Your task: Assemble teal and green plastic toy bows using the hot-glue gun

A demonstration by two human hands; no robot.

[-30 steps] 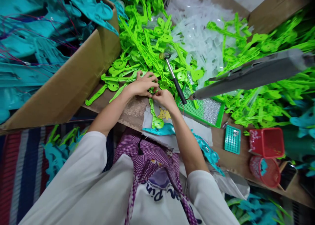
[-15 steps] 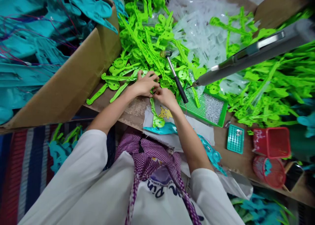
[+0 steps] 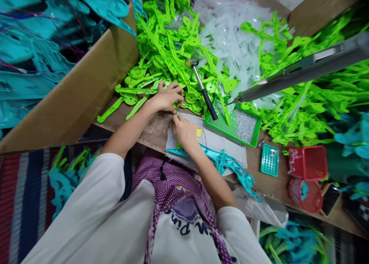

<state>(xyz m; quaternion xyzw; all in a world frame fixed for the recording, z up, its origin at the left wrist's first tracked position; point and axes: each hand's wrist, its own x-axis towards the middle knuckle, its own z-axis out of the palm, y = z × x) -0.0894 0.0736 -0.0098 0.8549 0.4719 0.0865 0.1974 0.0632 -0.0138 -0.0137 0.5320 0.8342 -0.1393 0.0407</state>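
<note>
My left hand (image 3: 168, 97) is bent over the front of the green pile, fingers curled, its thumb side at the upper end of a lime-green plastic arm piece (image 3: 176, 108). Just below and to the right, my right hand (image 3: 185, 131) has its fingers pinched on the same piece, covering most of it. Under my right wrist, a long turquoise plastic part (image 3: 223, 160) with a thin red wire lies slantwise over a white cloth (image 3: 211, 135) with a yellow print.
Beyond my hands are heaped green pieces (image 3: 161, 60) and clear plastic pieces (image 3: 230, 37). A hammer (image 3: 203, 91) leans on a green tray (image 3: 255, 142) of small metal parts. A grey pen-shaped driver (image 3: 302, 69) slants in from the right. Left stands a cardboard box (image 3: 77, 91); right, red baskets (image 3: 308, 164).
My right hand has moved down and left, now covering the green piece's arm and disc. More of the turquoise part shows. My left hand stays nearly in place; the view has shifted slightly.
</note>
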